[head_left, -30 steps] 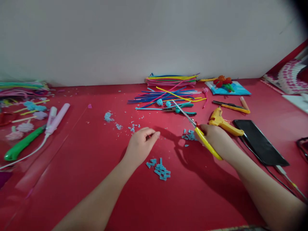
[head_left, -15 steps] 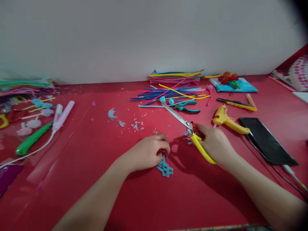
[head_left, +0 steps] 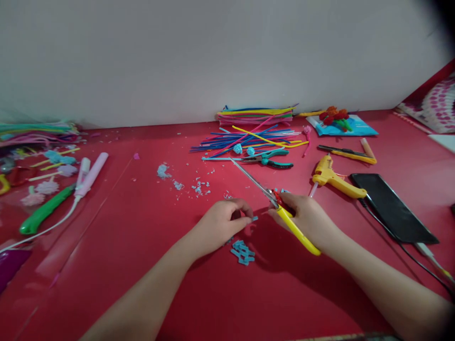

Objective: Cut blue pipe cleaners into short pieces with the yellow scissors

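My left hand (head_left: 227, 220) pinches a small light-blue piece (head_left: 255, 219) between thumb and fingertips, above the red table. Just below that hand lies a little pile of blue cut pieces (head_left: 243, 252). My right hand (head_left: 311, 220) grips scissors (head_left: 295, 232) with yellow and red handles, their blades pointing up and to the left, apart from the blue piece. Blue fluff (head_left: 163, 171) and scattered blue clippings (head_left: 201, 188) lie beyond my left hand. Two blue fuzzy balls (head_left: 238, 148) rest near teal-and-black pliers (head_left: 273, 160).
Pipe cleaners (head_left: 249, 137) are heaped at the back. On the right are a yellow glue gun (head_left: 337, 179), a phone (head_left: 393, 208) with a cable, and a utility knife (head_left: 346, 152). To the left lie a pink hair-iron-like tool (head_left: 91, 175) and a green-handled tool (head_left: 48, 208).
My left hand has lifted a blue piece away from the pile. The scissors have shifted left and down toward that hand, and the view has moved slightly.
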Tool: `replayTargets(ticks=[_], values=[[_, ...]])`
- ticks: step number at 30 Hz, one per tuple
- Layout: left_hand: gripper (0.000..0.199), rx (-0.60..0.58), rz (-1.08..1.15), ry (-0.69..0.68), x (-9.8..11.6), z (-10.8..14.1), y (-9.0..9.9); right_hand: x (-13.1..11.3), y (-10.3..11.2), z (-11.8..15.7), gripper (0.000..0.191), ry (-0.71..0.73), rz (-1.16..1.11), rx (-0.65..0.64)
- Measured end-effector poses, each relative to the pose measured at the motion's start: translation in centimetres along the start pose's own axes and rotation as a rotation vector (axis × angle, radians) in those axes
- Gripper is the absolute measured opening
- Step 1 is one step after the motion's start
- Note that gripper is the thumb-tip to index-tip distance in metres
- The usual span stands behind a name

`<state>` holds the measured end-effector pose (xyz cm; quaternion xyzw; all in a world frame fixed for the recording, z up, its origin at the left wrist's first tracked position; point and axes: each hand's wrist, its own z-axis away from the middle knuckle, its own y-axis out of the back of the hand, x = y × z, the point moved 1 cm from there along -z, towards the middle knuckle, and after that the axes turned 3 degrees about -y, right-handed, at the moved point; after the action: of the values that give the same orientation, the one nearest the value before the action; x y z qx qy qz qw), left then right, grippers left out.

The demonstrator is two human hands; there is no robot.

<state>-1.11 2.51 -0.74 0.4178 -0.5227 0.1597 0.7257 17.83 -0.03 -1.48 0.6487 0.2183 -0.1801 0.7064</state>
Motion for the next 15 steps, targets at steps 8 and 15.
replayTargets(ticks=[8,15], values=[[0.011,0.011,0.407,0.173,0.1,-0.4,-1.6,-1.8,-0.6,1.0,0.016,0.055,-0.244,-0.075],[0.008,0.077,0.194,0.146,0.8,-0.1,-1.3,-1.2,-1.0,1.1,0.01,0.027,-0.35,-0.038]])
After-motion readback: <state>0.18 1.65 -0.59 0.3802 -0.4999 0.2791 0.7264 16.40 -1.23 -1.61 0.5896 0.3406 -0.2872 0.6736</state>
